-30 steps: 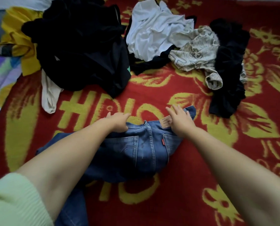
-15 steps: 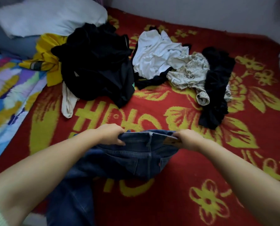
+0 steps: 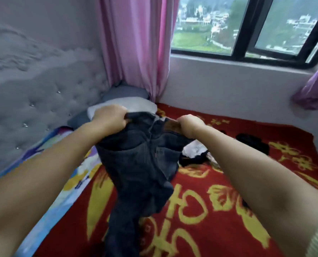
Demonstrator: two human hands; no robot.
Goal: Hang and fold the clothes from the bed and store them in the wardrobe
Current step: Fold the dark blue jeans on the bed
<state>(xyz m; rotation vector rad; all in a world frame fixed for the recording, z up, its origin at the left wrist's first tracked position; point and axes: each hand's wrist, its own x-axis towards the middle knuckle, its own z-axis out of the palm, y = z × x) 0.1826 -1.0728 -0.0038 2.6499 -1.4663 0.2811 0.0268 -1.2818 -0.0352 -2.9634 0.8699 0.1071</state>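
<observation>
Lifted off the bed (image 3: 200, 229) since a moment ago, the jeans (image 3: 141, 164) now hang in the air above its red-and-yellow blanket (large yellow lettering, unreadable). Left hand (image 3: 110, 115) and right hand (image 3: 188, 125), arms outstretched, each clamp the waistband; its brown patch is blurred.

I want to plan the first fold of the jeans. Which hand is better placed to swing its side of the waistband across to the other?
Probably the right. Both the left hand and the right hand grip the jeans at the waistband, but the right side hangs over open red blanket, while the left is nearer the headboard.
</observation>
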